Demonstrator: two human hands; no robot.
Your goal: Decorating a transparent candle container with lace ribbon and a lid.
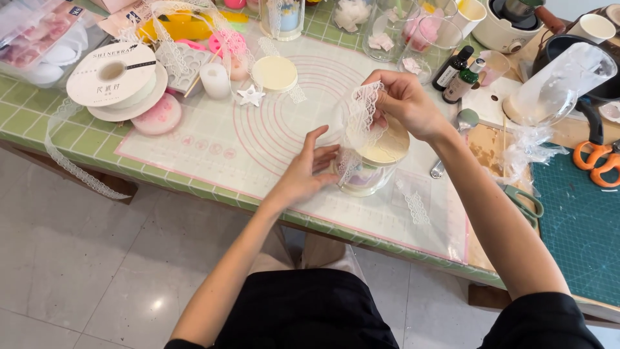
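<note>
Right at the centre of the surface point(194, 152), on the pale silicone mat point(271, 139), stands a small glass jar point(369, 174) with a cream lid. The left hand point(303, 171) steadies it from nine o'clock, fingers spread and curled against the glass, so that grip is closed loosely round the jar's side. The right hand point(407, 103) comes in from one o'clock, thumb and fingertips pinched shut on a strip of white lace trim point(363, 113), which drapes down over the lid and along the jar's near side.

By the look of it, this is the fitting step: the lace is being laid against the jar, not yet fixed flat. The next move, I'd judge, calls for keeping the strip taut and level while the jar is turned under it, with the left hand holding it from tipping.

At ten o'clock, well apart, lie a big white ribbon spool point(113, 74) and a loose length of lace point(71, 161) hanging off the edge. A second cream lid point(274, 72) sits at eleven o'clock, and orange-handled scissors point(597, 161) rest at three o'clock.
</note>
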